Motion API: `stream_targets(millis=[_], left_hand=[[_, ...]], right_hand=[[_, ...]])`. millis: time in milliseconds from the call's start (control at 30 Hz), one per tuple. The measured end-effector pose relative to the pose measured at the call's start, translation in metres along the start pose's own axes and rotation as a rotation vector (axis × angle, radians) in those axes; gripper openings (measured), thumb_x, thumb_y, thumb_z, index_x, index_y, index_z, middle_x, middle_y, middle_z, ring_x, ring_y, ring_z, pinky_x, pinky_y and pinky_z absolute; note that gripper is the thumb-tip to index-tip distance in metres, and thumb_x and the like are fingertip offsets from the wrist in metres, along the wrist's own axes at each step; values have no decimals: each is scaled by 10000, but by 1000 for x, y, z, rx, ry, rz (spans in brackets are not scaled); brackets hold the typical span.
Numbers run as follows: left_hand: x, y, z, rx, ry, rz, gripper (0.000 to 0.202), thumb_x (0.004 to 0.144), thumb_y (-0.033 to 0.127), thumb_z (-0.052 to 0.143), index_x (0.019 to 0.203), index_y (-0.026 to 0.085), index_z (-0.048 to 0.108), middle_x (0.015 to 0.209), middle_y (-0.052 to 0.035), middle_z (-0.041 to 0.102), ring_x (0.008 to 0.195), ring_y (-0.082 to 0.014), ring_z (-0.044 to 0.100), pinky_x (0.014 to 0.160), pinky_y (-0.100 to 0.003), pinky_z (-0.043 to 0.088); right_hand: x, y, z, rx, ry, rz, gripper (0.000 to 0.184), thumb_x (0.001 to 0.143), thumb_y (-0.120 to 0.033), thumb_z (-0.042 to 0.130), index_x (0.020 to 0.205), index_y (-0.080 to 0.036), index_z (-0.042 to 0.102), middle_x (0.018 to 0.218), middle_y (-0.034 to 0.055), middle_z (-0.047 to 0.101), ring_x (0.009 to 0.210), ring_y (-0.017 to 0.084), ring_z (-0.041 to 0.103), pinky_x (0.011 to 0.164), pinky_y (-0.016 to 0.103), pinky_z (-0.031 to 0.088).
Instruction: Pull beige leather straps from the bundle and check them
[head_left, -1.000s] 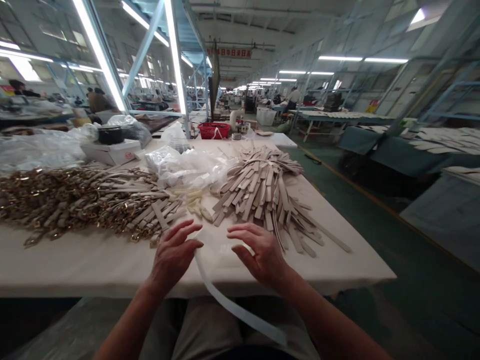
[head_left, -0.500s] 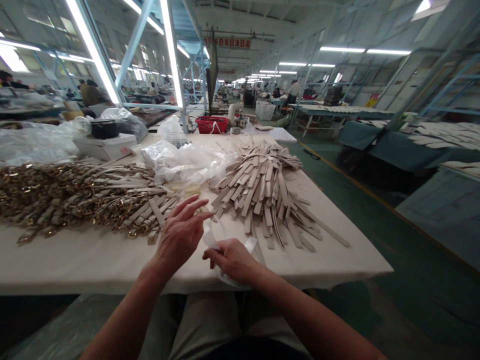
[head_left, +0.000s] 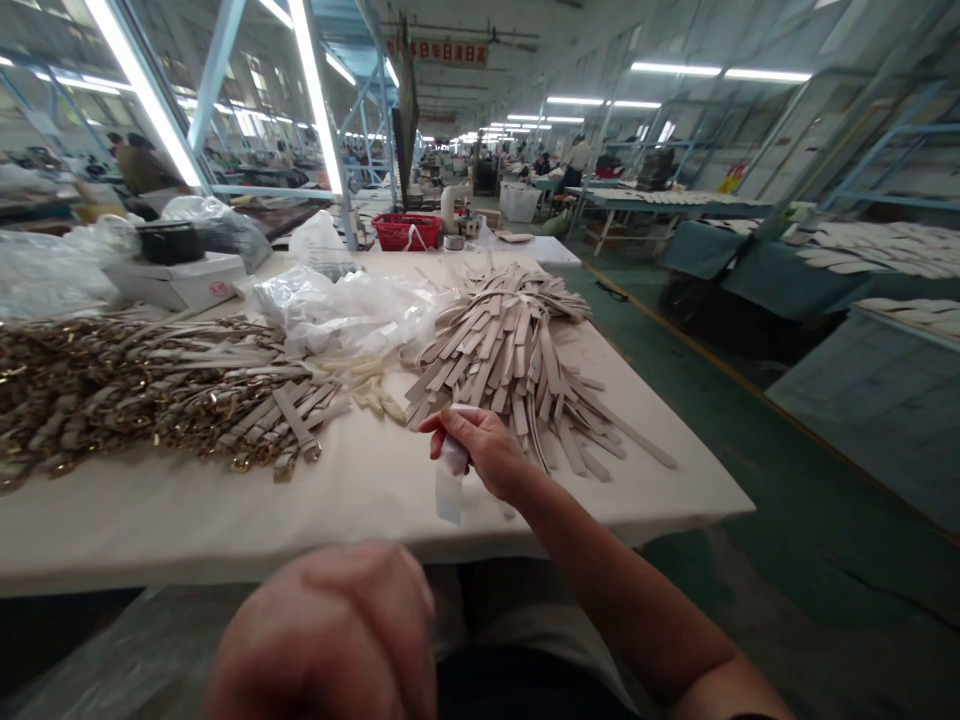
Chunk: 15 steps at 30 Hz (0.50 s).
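My right hand (head_left: 480,448) is closed around a thin, translucent white plastic strip (head_left: 450,492), whose loose end hangs down over the table's front part. Just behind that hand spreads a bundle of flat beige straps (head_left: 517,350), tied near its far end. Close to the camera, my left hand (head_left: 330,630) looms large and blurred, its fingers curled in. Whatever it may hold is hidden. Beyond it on the left lies a long heap of beige straps with gold-coloured buckles (head_left: 165,400). Several pale yellowish strips (head_left: 371,385) rest between heap and bundle.
Crumpled clear plastic bags (head_left: 345,310) lie mid-table. A red basket (head_left: 406,232) stands at the far end, and a white box (head_left: 176,280) with a black container (head_left: 169,242) at the left. The cream-covered table (head_left: 675,490) ends at an aisle. People work farther back.
My left hand has come back from beside the right hand towards the camera and curled up. My right hand has risen slightly away from me, still holding the strip, which now hangs down.
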<state>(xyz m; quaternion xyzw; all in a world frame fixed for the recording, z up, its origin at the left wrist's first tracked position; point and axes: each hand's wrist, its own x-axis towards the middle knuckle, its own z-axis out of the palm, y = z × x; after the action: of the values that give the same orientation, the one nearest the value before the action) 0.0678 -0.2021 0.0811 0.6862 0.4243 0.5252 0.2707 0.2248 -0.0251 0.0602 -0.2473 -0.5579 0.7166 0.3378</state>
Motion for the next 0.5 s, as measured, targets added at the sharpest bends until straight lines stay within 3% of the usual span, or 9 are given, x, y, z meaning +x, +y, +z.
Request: stream_targets(millis=[100,200,267,400,500], left_hand=[[34,-29,13,-17,190,-240,244,735,461,771,755,257,639,789,-50,702,741,-229,659,677,-368,576],[45,-64,27,-110,52,-460,419,709,440,769,1036,198,667,967,-84,725,867,-247,674,770,-363,565],[42,-78,36,-181,-72,-557,416,735,439,732,1055,175,693,955,-80,735,886,-248,668,815,-356,541],[28,-83,46,-249,-129,-720,351,719,473,727,873,160,763,783,-51,729,746,-209,631,735,-312,504],[16,-82,42,-335,-121,-786,433,737,527,724,975,167,755,713,-32,701,670,-175,591,685,-289,482]], right_hand=[[-4,-3,-2,-15,-9,-25,482,835,-603,631,885,-132,721,639,-3,652,414,56,466,388,189,288],[-5,-3,-2,-27,-20,-34,475,847,-593,619,878,-131,727,638,-5,642,429,61,481,400,190,309],[-3,-1,-1,-32,-18,-30,469,852,-584,614,879,-129,727,640,-4,639,435,61,477,401,189,308],[3,5,-5,-74,-5,-24,481,849,-595,602,888,-128,715,646,0,652,416,59,462,381,187,290],[8,10,-8,-128,-23,-5,500,850,-609,587,887,-125,705,650,5,661,408,63,486,380,187,309]])
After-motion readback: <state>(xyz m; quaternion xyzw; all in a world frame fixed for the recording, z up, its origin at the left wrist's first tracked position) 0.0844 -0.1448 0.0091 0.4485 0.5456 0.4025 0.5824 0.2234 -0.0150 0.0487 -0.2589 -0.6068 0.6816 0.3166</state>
